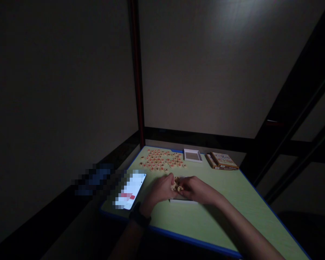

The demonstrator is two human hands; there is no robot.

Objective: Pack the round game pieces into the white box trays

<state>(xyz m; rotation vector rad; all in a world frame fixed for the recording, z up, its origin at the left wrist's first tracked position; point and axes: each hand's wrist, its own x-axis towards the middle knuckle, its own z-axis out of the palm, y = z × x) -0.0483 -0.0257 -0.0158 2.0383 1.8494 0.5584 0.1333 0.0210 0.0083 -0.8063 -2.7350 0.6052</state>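
Fingers [171, 180] of left hand [159, 190] and right hand [197, 190] closed on round pieces [176, 186], above white tray [183, 200], green worktop [222, 220], phone [131, 191] near left.

Both forearms are reaching forward and converging; the left hand [160, 189] and right hand [197, 190] are curling inward, fingertips meeting, apparently pinching, though dim light is obscuring the grip

Tiles [162, 160] behind phone [131, 189], tray [192, 155] right of them (boxes [222, 160] beyond)

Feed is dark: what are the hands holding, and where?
Together the left hand and right hand pinch a cluster of round pieces from opposite sides.
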